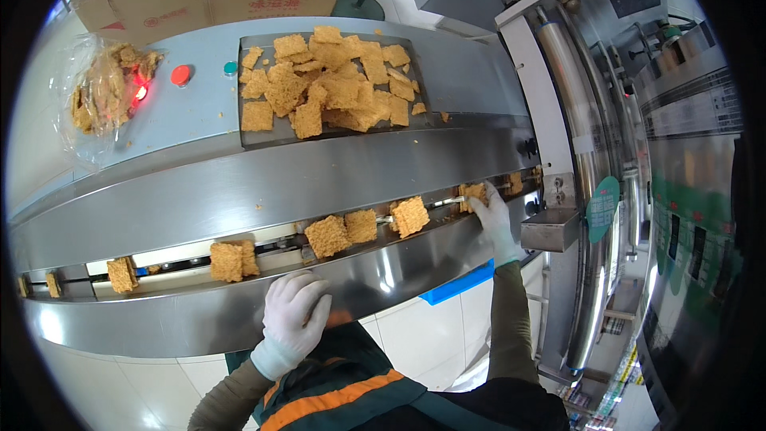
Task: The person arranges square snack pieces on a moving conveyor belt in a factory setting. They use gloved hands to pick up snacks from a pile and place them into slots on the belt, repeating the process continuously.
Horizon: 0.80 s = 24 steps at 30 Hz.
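My right hand (494,215), in a white glove, reaches into the channel of a steel feed conveyor (275,245) and has its thumb and fingers on a golden square cracker (471,193). My left hand (293,311), gloved too, rests by the front steel rail (197,317) with loosely curled fingers, its thumb apart and nothing visible in it. Between the hands, a tilted cracker (410,216) and a pair of leaning crackers (326,236) stand in the channel. Further left is another overlapping pair (226,261), then a small upright stack (122,275).
Behind the channel, a recessed steel tray (244,139) holds a heap of crackers (338,87). A clear plastic bag of pieces (111,93) lies left of red (180,75) and green (230,69) buttons. Film rollers (568,84) rise at right; a blue bin (458,284) sits below.
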### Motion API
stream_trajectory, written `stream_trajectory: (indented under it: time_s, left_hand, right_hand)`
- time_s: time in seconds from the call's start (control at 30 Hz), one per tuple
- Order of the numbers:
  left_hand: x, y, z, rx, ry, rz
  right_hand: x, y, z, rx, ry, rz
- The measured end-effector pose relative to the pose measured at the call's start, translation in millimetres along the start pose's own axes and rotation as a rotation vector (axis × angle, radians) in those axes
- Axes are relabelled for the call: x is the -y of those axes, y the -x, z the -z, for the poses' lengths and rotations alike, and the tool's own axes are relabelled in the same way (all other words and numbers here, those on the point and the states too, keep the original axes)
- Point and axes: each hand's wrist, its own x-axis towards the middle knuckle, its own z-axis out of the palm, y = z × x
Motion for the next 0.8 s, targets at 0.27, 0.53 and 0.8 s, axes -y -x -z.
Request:
stream_trajectory:
  time_s: [0.27, 0.53, 0.8]
  left_hand:
    - [-1.7, 1.4, -6.8, 0.007, 0.015, -0.035]
    - [-10.6, 0.3, -12.8, 0.067, 0.044, -0.094]
    - [1.3, 6.3, -20.2, 0.117, 0.034, -0.095]
  right_hand:
    - [45.2, 29.8, -21.5, -0.219, 0.585, 0.284]
    - [32.9, 11.6, -4.3, -0.405, 0.436, -0.047]
    - [15.8, 1.8, 27.0, -0.252, 0.183, 0.035]
